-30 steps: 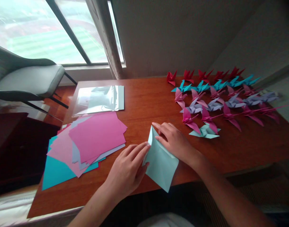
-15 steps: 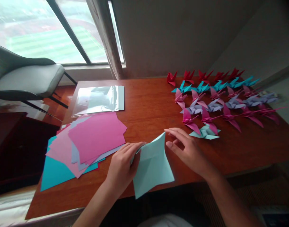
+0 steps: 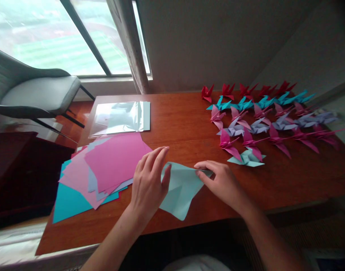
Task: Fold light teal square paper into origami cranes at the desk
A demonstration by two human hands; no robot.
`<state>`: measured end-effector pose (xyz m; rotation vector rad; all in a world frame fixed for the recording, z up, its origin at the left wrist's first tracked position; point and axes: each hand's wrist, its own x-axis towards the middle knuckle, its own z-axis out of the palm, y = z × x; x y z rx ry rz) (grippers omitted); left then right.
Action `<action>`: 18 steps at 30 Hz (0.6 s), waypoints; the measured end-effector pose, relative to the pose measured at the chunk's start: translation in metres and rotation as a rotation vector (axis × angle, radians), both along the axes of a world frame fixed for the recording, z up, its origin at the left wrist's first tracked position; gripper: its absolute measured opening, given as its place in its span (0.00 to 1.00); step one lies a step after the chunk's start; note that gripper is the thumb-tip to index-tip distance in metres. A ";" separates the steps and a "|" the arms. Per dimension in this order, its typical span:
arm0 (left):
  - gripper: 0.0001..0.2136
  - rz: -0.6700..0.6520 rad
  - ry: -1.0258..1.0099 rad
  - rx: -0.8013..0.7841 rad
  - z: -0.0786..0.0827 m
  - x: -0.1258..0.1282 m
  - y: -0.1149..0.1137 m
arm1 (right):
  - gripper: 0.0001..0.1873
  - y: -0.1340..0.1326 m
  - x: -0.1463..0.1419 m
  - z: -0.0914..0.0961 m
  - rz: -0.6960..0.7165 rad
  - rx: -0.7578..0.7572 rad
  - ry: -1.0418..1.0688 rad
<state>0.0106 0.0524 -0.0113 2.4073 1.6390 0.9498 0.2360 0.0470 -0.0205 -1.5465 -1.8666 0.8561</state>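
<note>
A pale mint sheet of paper (image 3: 180,188) with faint creases lies at the front of the wooden table, its near corner bent up. My right hand (image 3: 217,177) pinches its right corner between thumb and fingers. Raised at the sheet's left edge, my left hand (image 3: 151,177) has its fingers stretched and thumb apart, with nothing held in it. Part of the paper's left side is hidden behind that hand. A mint folded paper crane (image 3: 248,158) sits just beyond my right hand.
Fanned coloured sheets (image 3: 116,162) lie at left, with a clear plastic packet of paper (image 3: 121,118) behind them. Rows of folded cranes in red, turquoise, pink, lilac and magenta (image 3: 228,145) fill the right back of the table (image 3: 178,131). A grey chair (image 3: 39,92) stands by the window.
My left hand has let go of the mint sheet and lifted with its fingers extended. My right hand has closed on the right corner, and the sheet has turned and lowered.
</note>
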 end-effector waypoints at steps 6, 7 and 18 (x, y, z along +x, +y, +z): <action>0.12 -0.219 0.088 0.185 0.005 -0.003 -0.018 | 0.06 0.005 0.002 -0.003 0.021 0.027 -0.056; 0.11 -0.279 0.140 0.146 0.004 -0.003 -0.018 | 0.07 0.005 0.002 -0.003 0.030 0.025 -0.058; 0.16 -0.322 0.445 -0.077 -0.012 0.005 -0.013 | 0.23 -0.005 0.016 0.003 0.128 0.007 -0.096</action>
